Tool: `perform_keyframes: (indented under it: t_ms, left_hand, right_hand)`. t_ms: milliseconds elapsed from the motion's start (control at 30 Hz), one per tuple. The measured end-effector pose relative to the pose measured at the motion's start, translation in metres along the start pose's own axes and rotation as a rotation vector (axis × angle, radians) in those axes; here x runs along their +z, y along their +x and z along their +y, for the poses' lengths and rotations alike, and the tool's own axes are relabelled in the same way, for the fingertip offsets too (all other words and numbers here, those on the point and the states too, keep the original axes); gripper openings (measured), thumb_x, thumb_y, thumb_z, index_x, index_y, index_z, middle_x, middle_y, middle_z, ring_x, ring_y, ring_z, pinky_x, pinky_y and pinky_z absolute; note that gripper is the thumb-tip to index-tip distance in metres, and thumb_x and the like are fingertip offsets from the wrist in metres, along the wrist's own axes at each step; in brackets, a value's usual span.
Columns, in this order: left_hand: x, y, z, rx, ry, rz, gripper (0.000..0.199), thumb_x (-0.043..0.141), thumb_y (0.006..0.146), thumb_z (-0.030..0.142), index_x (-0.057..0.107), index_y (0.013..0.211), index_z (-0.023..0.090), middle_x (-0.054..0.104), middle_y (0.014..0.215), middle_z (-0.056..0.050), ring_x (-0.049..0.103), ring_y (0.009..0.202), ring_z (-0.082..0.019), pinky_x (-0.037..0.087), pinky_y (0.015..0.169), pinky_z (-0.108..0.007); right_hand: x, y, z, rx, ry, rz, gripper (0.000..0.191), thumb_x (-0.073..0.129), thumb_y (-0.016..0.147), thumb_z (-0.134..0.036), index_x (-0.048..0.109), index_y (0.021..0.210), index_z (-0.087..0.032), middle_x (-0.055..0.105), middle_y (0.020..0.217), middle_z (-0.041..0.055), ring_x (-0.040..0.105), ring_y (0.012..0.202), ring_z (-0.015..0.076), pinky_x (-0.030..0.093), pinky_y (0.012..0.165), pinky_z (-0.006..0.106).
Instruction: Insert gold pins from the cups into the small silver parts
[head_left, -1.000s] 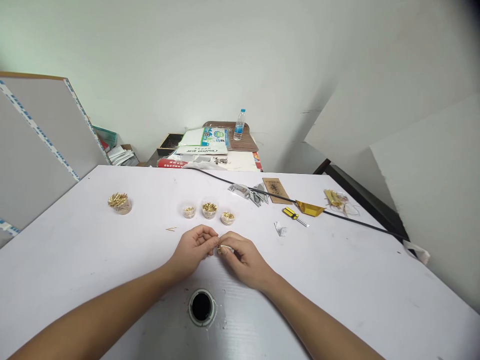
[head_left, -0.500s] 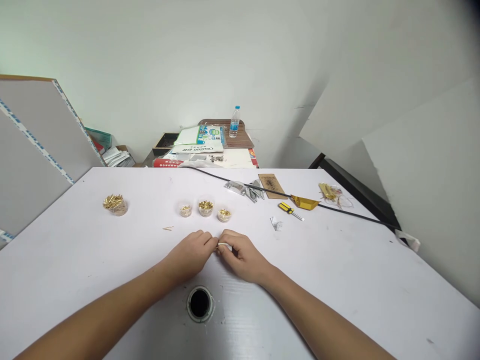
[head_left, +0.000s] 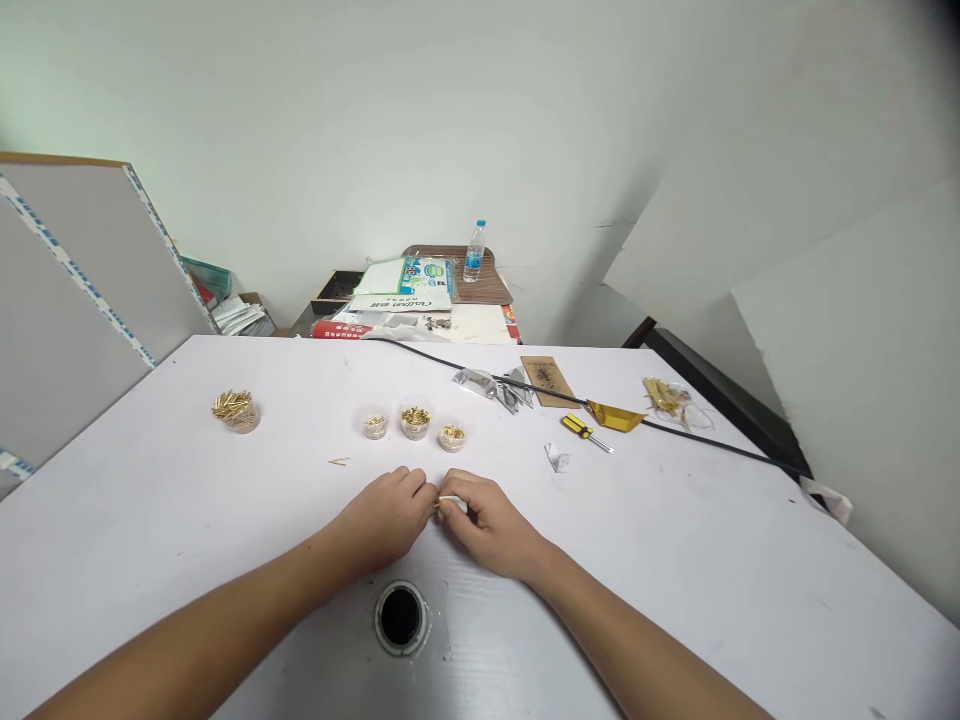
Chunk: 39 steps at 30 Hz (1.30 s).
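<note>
Piece, small and white, pinched in right hand; left hand just left, grip hidden, cannot tell; farther off, three cups of golden bits.

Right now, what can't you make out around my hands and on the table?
Head view: most of the small white piece; the right hand covers it.
Head view: whatever the left hand may hold; its own curled shape hides that.
Head view: exact shapes of the gold bits in the middle small cup; too small.
Head view: the bottom of the round opening; darkness hides it.
</note>
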<state>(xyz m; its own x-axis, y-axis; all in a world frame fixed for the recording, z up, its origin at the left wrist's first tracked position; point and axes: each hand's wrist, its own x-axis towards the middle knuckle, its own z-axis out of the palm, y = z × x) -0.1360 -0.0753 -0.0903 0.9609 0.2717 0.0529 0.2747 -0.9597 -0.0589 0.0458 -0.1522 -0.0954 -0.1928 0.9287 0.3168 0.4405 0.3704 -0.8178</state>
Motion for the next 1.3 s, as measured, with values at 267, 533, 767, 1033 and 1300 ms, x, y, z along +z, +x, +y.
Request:
perform_keyframes:
  t_ms: [267, 533, 767, 1033, 1300]
  left_hand:
    - [-0.004, -0.005, -0.001, -0.260, -0.687, 0.222, 0.034, 0.033, 0.101, 0.026, 0.051, 0.075, 0.018, 0.055, 0.068, -0.001, 0.053, 0.066, -0.015, 0.039, 0.067, -0.029]
    - [-0.011, -0.005, -0.001, -0.249, -0.937, 0.162, 0.031, 0.036, 0.097, 0.025, 0.054, 0.073, 0.018, 0.057, 0.069, 0.001, 0.052, 0.067, -0.013, 0.040, 0.070, -0.026]
    - [-0.009, -0.003, 0.000, -0.222, -0.860, 0.152, 0.033, 0.037, 0.096, 0.026, 0.052, 0.068, 0.017, 0.055, 0.064, 0.002, 0.049, 0.062, -0.012, 0.037, 0.066, -0.025]
    - [-0.010, -0.002, 0.001, -0.224, -0.845, 0.160, 0.036, 0.037, 0.098, 0.028, 0.053, 0.068, 0.017, 0.056, 0.064, 0.002, 0.050, 0.062, -0.012, 0.038, 0.066, -0.026]
    - [-0.010, 0.000, -0.001, -0.270, -0.909, 0.151, 0.036, 0.041, 0.098, 0.033, 0.059, 0.071, 0.016, 0.059, 0.067, 0.001, 0.053, 0.066, -0.013, 0.040, 0.066, -0.025]
  right_hand:
    - [0.001, 0.001, -0.003, -0.022, 0.154, 0.152, 0.036, 0.044, 0.103, -0.041, 0.061, 0.080, -0.019, 0.062, 0.088, 0.0068, 0.058, 0.083, 0.0184, 0.046, 0.076, 0.032]
    - [0.004, -0.002, 0.003, -0.050, 0.092, 0.227, 0.033, 0.046, 0.102, -0.034, 0.060, 0.076, -0.018, 0.061, 0.077, 0.0050, 0.056, 0.073, 0.0165, 0.044, 0.069, 0.030]
    - [0.005, -0.001, 0.003, -0.074, 0.092, 0.186, 0.029, 0.045, 0.101, -0.030, 0.058, 0.078, -0.018, 0.061, 0.080, 0.0055, 0.056, 0.075, 0.0167, 0.045, 0.071, 0.031]
    - [0.005, -0.001, 0.004, -0.071, 0.103, 0.189, 0.028, 0.047, 0.101, -0.029, 0.059, 0.078, -0.018, 0.060, 0.079, 0.0048, 0.056, 0.074, 0.0157, 0.044, 0.070, 0.029]
    - [0.005, -0.001, 0.004, -0.075, 0.119, 0.206, 0.028, 0.047, 0.100, -0.027, 0.061, 0.078, -0.018, 0.062, 0.078, 0.0045, 0.058, 0.074, 0.0158, 0.045, 0.071, 0.029]
